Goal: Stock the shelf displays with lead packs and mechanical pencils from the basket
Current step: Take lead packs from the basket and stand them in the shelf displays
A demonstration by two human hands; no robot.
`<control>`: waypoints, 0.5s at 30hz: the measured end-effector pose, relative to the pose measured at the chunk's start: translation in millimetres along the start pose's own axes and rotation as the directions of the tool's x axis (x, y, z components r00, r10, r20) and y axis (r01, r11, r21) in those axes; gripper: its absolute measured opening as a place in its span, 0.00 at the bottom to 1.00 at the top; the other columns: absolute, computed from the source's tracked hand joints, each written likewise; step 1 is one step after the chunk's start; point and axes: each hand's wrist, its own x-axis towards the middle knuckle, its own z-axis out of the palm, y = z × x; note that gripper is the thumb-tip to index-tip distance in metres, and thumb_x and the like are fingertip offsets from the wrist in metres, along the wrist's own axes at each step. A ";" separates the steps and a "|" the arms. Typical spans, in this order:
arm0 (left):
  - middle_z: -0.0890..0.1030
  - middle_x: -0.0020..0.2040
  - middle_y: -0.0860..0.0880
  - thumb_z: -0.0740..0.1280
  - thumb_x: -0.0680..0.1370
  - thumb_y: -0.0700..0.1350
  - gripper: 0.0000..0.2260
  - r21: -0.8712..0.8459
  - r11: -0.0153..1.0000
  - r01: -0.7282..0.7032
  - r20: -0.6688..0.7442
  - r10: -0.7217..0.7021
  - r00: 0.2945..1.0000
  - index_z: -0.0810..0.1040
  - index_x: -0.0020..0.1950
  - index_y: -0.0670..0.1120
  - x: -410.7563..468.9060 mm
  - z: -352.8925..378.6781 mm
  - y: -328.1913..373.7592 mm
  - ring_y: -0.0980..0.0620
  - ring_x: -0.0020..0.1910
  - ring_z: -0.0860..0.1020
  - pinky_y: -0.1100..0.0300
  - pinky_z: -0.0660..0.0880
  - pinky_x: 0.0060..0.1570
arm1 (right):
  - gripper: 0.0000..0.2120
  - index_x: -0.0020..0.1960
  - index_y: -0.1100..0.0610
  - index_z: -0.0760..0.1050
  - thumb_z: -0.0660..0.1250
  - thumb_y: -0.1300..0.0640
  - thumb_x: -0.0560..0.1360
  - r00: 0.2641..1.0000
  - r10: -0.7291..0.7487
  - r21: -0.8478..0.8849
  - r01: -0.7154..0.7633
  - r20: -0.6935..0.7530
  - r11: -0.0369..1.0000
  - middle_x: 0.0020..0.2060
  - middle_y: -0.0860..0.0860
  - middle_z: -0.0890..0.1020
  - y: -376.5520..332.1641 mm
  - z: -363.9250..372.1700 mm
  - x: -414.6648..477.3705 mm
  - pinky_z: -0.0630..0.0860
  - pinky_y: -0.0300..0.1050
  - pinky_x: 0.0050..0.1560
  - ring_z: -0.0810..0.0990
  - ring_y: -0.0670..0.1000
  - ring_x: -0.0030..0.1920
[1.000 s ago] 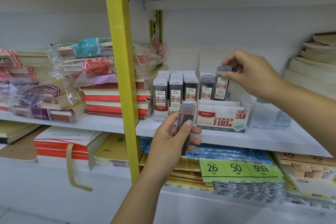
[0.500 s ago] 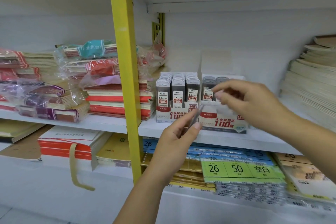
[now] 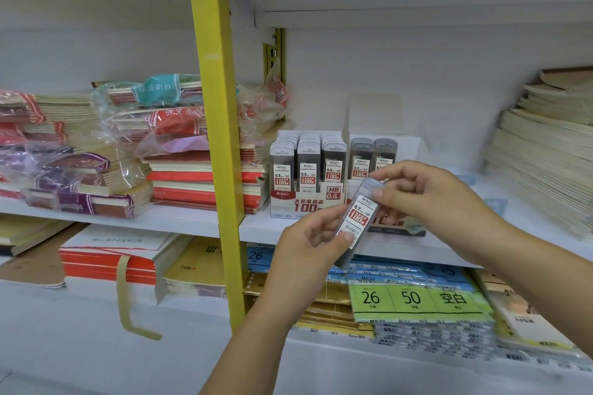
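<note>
**Handover of a 0.7 lead pack, in front of the display box**

Obs.: Right hand was at the 0.7 box a second ago, seating a pack. It has since come back and now meets the left hand just in front of the shelf.

Pack: one lead pack, label "0.7" facing up, tilted, held in the air between both hands and not yet in any box.

Grip, left: thumb and fingers closed round the pack's lower end. A dark edge shows beneath it; cannot tell if that is a second pack.

Grip, right: fingertips pinching the pack's top end.

Box state: two packs stand in the 0.7 box, with room beside them. The 0.5 box next to it looks full.

Reading: one pack went in, and the next is being passed from left to right. Label matches the 0.7 box, so it likely goes there. Basket not in view.
</note>
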 end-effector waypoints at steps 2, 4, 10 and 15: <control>0.84 0.57 0.59 0.71 0.79 0.44 0.16 0.073 0.996 -0.050 -0.044 0.054 0.998 0.79 0.64 0.59 1.6 3.5 -1.9 0.61 0.55 0.81 0.58 0.80 0.55 | 0.08 0.50 0.50 0.80 0.72 0.56 0.71 0.997 -0.062 -0.030 0.060 -0.050 0.998 0.39 0.51 0.86 -5.3 -5.8 1.5 0.78 0.37 0.34 0.82 0.47 0.34; 0.77 0.61 0.65 0.69 0.80 0.47 0.17 0.198 0.974 -0.113 -0.086 0.132 0.987 0.76 0.67 0.61 2.4 6.5 -3.8 0.66 0.60 0.76 0.64 0.76 0.62 | 0.08 0.49 0.47 0.79 0.72 0.55 0.70 0.962 -0.199 -0.072 0.189 -0.187 0.979 0.39 0.49 0.85 -15.0 -21.1 6.9 0.76 0.34 0.33 0.82 0.45 0.33; 0.63 0.69 0.72 0.65 0.82 0.52 0.23 0.518 0.837 -0.176 -0.012 0.213 0.977 0.66 0.76 0.60 3.9 15.6 -10.5 0.82 0.64 0.56 0.75 0.56 0.68 | 0.11 0.54 0.45 0.76 0.67 0.60 0.76 0.787 -0.557 -0.547 0.352 -0.266 0.759 0.42 0.40 0.80 -24.6 -57.1 38.4 0.76 0.36 0.47 0.79 0.41 0.41; 0.62 0.70 0.72 0.65 0.82 0.52 0.24 0.527 0.833 -0.171 -0.006 0.204 0.979 0.64 0.77 0.61 4.6 17.9 -13.7 0.84 0.64 0.54 0.78 0.53 0.65 | 0.11 0.56 0.47 0.75 0.67 0.59 0.77 0.881 -0.473 -0.756 0.294 -0.023 0.585 0.43 0.42 0.79 -4.4 -49.3 55.7 0.70 0.31 0.44 0.76 0.38 0.41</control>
